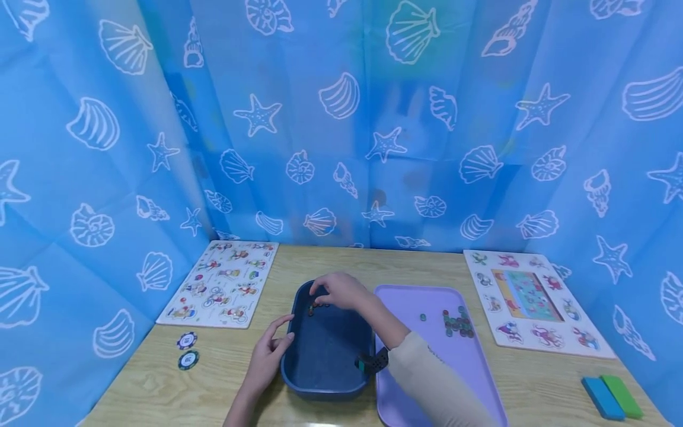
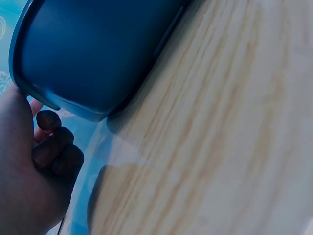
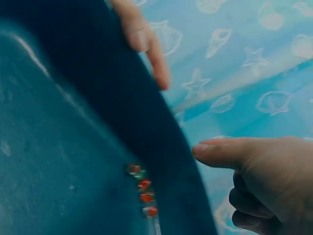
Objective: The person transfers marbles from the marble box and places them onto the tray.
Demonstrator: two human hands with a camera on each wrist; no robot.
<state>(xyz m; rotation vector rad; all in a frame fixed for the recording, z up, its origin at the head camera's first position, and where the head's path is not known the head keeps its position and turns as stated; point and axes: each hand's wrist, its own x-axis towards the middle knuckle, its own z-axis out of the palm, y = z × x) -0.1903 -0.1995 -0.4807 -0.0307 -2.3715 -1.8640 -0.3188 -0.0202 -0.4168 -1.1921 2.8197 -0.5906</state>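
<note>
A dark blue basin (image 1: pixel 328 356) stands in the middle of the table. My left hand (image 1: pixel 271 351) grips its left rim; in the left wrist view that hand (image 2: pixel 46 152) has several fingers curled outside the wall. Over the basin's far end hovers my right hand (image 1: pixel 338 290), thumb and index finger apart, pointing down. In the right wrist view this hand (image 3: pixel 264 181) shows nothing held. Below it, small round glassy red and green beads (image 3: pixel 147 197) lie in a row along the basin's inner wall. More such beads (image 1: pixel 459 325) lie grouped on the purple tray (image 1: pixel 421 362).
A single bead (image 1: pixel 423 317) lies apart on the tray. Picture puzzle boards stand at the back left (image 1: pixel 219 284) and back right (image 1: pixel 539 302). Two poker chips (image 1: pixel 188 360) are at left. Blue (image 1: pixel 603 398) and green blocks (image 1: pixel 622 396) sit at front right. A blue curtain (image 1: pixel 341 130) borders the table.
</note>
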